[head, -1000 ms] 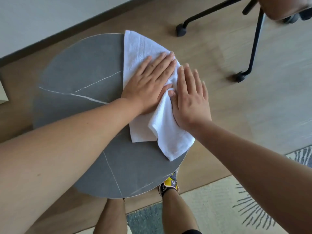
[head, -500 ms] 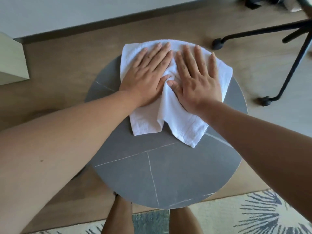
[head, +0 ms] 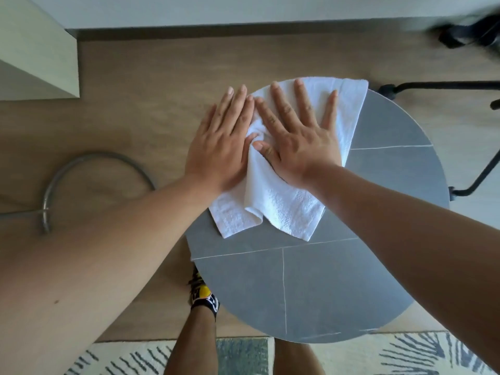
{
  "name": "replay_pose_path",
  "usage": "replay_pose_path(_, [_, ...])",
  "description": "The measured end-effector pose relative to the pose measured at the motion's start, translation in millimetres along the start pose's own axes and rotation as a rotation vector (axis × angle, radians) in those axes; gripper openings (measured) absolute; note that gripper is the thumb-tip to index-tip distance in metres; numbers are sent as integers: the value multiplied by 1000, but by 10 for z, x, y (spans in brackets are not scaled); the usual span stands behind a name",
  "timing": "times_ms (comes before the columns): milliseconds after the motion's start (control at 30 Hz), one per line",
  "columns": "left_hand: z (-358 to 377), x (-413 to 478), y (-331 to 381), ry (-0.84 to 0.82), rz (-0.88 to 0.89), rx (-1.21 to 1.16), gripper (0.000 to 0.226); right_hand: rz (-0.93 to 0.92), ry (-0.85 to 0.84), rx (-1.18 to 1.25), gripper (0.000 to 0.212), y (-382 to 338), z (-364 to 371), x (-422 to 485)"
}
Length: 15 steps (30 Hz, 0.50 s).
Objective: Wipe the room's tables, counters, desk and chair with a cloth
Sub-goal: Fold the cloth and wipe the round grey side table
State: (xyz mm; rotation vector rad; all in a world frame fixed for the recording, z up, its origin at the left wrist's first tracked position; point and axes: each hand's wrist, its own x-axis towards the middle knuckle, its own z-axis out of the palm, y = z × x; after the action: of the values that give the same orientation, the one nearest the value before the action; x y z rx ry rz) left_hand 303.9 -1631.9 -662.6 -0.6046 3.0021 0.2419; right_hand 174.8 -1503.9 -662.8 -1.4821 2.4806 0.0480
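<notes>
Cloth (head: 281, 209) slid left, beneath both hands (head: 267, 147)

**A furnished living room or bedroom**

Wood-look plank flooring (head: 140, 77) runs to a dark baseboard (head: 216, 32) under a pale wall. A small round grey stone-look side table (head: 351, 280) stands at the edge of a patterned rug (head: 422, 353). Black legs of a swivel chair (head: 443, 86) and a cream cabinet corner (head: 40, 58) suggest a home or hotel-style room
</notes>
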Motion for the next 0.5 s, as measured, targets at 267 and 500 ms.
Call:
replay_pose_path(267, [87,-375,14,1,-143,37,59,-91,0,28,70,-293,96,-150])
replay_pose_path(500, [197,-463,296,-86,-228,149,65,-124,15,67,69,-163,164,-475])
